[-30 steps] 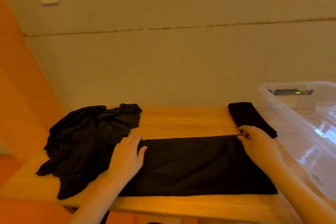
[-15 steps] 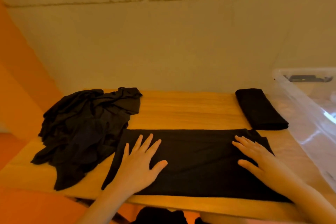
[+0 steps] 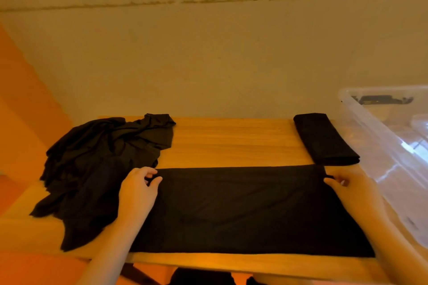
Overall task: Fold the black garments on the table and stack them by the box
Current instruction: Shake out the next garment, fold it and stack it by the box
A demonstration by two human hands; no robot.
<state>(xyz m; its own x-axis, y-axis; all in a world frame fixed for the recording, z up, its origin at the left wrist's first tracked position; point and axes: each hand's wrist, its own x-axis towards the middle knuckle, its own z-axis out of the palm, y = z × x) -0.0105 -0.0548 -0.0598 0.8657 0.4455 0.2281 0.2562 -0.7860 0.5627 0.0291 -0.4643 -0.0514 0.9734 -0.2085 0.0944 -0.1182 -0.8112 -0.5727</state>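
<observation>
Pinching both far corners of the flat black garment [image 3: 243,210].
My left hand [image 3: 139,192] and right hand [image 3: 354,190] grip its ends (long axis between them); cloth lies toward me, folded stack [image 3: 324,139] beyond my right.

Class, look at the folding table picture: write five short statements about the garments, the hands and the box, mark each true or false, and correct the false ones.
1. The left hand pinches the far left corner of the flat black garment. True.
2. The right hand lies flat in the middle of that garment. False: it pinches the far right corner.
3. A folded black garment lies beside the clear plastic box. True.
4. The heap of unfolded black garments is inside the box. False: it lies on the left of the wooden table.
5. The flat garment hangs in the air. False: it lies on the table.
</observation>
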